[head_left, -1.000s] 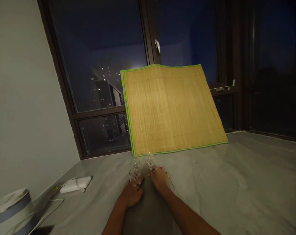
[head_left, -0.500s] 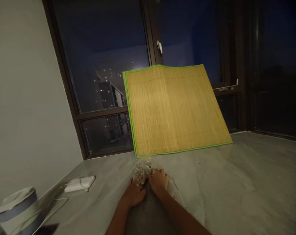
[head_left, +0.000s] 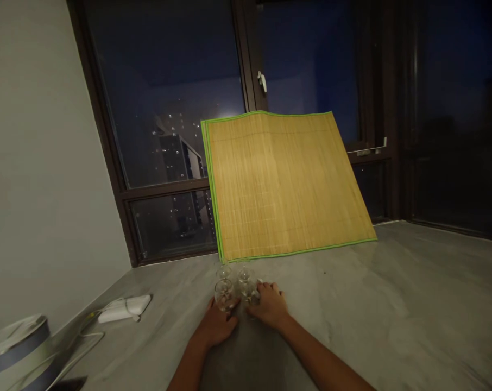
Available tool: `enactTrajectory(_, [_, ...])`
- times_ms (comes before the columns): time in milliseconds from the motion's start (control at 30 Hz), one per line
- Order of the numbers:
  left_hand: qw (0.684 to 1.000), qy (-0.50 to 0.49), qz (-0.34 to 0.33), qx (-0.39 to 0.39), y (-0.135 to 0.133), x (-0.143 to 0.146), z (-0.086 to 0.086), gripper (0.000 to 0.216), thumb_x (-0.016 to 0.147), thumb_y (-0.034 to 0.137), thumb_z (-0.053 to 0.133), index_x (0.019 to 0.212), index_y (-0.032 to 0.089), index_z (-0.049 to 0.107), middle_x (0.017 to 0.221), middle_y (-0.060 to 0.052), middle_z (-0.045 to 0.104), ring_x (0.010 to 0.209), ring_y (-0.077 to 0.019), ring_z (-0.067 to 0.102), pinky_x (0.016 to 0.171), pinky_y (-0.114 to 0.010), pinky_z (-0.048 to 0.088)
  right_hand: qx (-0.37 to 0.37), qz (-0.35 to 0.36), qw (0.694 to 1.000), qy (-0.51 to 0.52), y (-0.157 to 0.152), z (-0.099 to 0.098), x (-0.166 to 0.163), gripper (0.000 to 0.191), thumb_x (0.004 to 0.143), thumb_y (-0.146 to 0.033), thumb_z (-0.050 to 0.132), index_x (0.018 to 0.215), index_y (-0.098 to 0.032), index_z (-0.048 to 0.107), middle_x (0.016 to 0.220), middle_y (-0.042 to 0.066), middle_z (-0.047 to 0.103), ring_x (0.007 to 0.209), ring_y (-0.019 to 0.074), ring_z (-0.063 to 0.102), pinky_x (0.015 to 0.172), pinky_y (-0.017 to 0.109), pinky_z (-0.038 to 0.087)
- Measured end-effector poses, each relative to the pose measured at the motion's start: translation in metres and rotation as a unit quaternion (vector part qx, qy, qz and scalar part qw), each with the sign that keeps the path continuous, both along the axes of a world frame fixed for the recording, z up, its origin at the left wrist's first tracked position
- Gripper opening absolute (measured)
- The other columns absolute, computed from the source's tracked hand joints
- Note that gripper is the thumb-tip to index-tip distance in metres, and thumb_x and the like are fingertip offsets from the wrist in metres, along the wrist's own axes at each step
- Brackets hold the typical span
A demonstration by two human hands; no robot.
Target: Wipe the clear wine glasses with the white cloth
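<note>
Several small clear glasses [head_left: 233, 282] stand close together on the grey floor in front of me. My left hand [head_left: 216, 325] lies behind the nearest left glass [head_left: 225, 295], its fingers curled at the glass's base. My right hand [head_left: 270, 306] rests palm down beside the right glass [head_left: 246, 282], fingers closed against it. A dark grey shape [head_left: 246, 353], which I take to be my leg, lies between my forearms.
A bamboo mat with a green edge [head_left: 282, 184] leans on the dark window frame [head_left: 164, 190]. A white power pack with a cable [head_left: 124, 307] lies at the left. A round blue-banded container [head_left: 18, 347] stands at the lower left by the wall.
My right hand has brought the right glass in next to the other glasses, so they stand bunched. My left hand stayed at the near glass. The view shifted slightly.
</note>
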State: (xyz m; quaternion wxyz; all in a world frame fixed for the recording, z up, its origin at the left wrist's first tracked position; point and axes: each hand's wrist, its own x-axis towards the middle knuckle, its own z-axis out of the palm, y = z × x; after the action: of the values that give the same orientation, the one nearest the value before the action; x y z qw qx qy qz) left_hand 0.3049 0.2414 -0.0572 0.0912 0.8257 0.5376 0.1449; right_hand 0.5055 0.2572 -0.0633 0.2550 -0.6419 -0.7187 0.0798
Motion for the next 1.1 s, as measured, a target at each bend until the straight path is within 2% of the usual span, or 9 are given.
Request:
enactTrajectory(133, [1.000,-0.012,0.006,0.003,0.000,-0.001,-0.001,0.057,0.082,0.035,0.050,0.139,0.033,0.050,0.151,-0.003,0.041,0.143,-0.0268,0.028,0.118,-0.053,0.009,0.007,0.041,0.999,-0.011,-0.002,-0.003,0.011,0.070,0.062,-0.057,0.070,0.120,-0.020,0.061,0.125,0.012,0.061,0.117,0.0344,0.047,0.092,0.045,0.036])
enactTrajectory(300, [0.999,-0.031,-0.003,0.028,-0.004,-0.003,-0.003,0.054,0.080,0.033,0.054,0.134,0.032,0.055,0.150,-0.003,0.043,0.140,-0.0270,0.033,0.118,-0.050,0.014,0.017,0.040,0.999,0.001,-0.003,-0.004,0.008,0.057,0.072,-0.054,0.063,0.120,-0.022,0.062,0.123,0.011,0.062,0.117,0.0330,0.047,0.093,0.045,0.034])
enactTrajectory(500, [0.997,-0.048,0.025,0.058,-0.012,-0.003,-0.002,0.041,0.078,0.039,0.060,0.117,0.030,0.067,0.138,-0.005,0.054,0.133,-0.0292,0.041,0.114,-0.047,0.023,0.000,0.086,0.996,0.001,-0.006,0.002,0.021,0.068,0.065,-0.061,0.068,0.119,-0.021,0.061,0.123,0.012,0.061,0.118,0.0355,0.045,0.093,0.048,0.034])
enactTrajectory(600, [0.995,-0.050,0.060,0.056,-0.013,-0.002,-0.001,0.033,0.075,0.038,0.062,0.106,0.030,0.071,0.127,-0.005,0.060,0.131,-0.0305,0.042,0.113,-0.049,0.022,-0.024,0.104,0.994,0.008,-0.005,0.005,0.042,0.059,0.073,-0.055,0.062,0.121,-0.021,0.061,0.123,0.012,0.061,0.118,0.0350,0.046,0.093,0.047,0.035])
enactTrajectory(733, [0.991,-0.052,0.108,0.054,-0.012,-0.001,0.000,0.029,0.073,0.033,0.063,0.100,0.027,0.072,0.122,-0.005,0.059,0.128,-0.0305,0.041,0.111,-0.050,0.021,-0.036,0.104,0.994,0.012,0.001,0.007,0.063,0.046,0.089,-0.037,0.041,0.127,-0.018,0.057,0.129,0.015,0.057,0.118,0.0297,0.049,0.093,0.042,0.038])
enactTrajectory(833, [0.989,-0.048,0.133,0.034,-0.011,0.000,0.000,0.030,0.073,0.035,0.062,0.099,0.025,0.072,0.120,-0.006,0.058,0.120,-0.0301,0.046,0.107,-0.050,0.026,-0.033,0.102,0.994,0.013,0.004,0.004,0.068,0.049,0.087,-0.027,0.042,0.135,-0.016,0.051,0.135,0.016,0.051,0.122,0.0265,0.049,0.097,0.037,0.038])
enactTrajectory(933, [0.988,-0.059,0.135,0.037,-0.010,-0.001,-0.001,0.027,0.077,0.039,0.058,0.096,0.025,0.072,0.114,-0.006,0.059,0.114,-0.0285,0.049,0.104,-0.049,0.030,0.003,0.111,0.994,0.002,0.001,-0.005,0.075,0.066,0.080,-0.015,0.046,0.145,-0.014,0.036,0.149,0.017,0.036,0.132,0.0254,0.040,0.102,0.035,0.036])
enactTrajectory(1000, [0.987,-0.070,0.134,0.043,-0.010,-0.003,-0.001,0.027,0.079,0.041,0.057,0.096,0.026,0.072,0.115,-0.005,0.060,0.114,-0.0279,0.048,0.105,-0.049,0.030,0.036,0.115,0.993,-0.001,-0.003,-0.011,0.083,0.075,0.077,-0.010,0.045,0.150,-0.016,0.027,0.155,0.015,0.026,0.136,0.0238,0.036,0.104,0.034,0.035])
enactTrajectory(1100, [0.987,-0.080,0.139,0.030,-0.010,-0.009,-0.002,0.028,0.078,0.042,0.059,0.099,0.028,0.071,0.122,-0.003,0.060,0.118,-0.0280,0.047,0.108,-0.051,0.027,0.073,0.107,0.991,0.023,-0.007,-0.013,0.096,0.081,0.077,-0.008,0.044,0.153,-0.021,0.018,0.158,0.010,0.023,0.137,0.0201,0.036,0.107,0.032,0.033])
